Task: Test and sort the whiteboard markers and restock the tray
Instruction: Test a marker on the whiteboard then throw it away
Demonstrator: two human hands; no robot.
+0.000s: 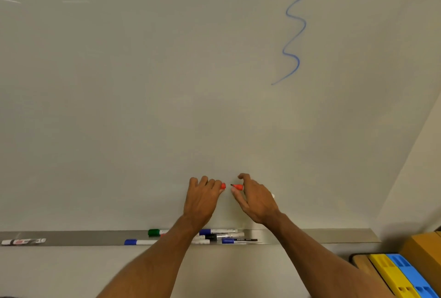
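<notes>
Whiteboard fills most of the view, pale and glossy. One wavy blue squiggle on it, upper right.

Metal tray runs along the board's lower edge, ending near the right.

Lower right corner: brown cardboard box, with a yellow bin and a blue bin side by side in front of it.

Both forearms reach up from below; both hands are raised in front of the board, just above the tray.

Left hand: fingers curled, pinching a red cap at the fingertips.

Right hand: thumb and forefinger pinch a red marker near its nib end; white rear end shows past the hand's right side. Dark nib is bare and points left at the cap, near it but apart.

In the tray, middle: a loose cluster of markers, partly hidden by the left forearm. It includes a green-capped marker, a blue-capped marker, a second blue-capped marker, a black-capped marker and a thin blue pen. Far left, well apart, a lone marker; its colour is too blurred to tell.
</notes>
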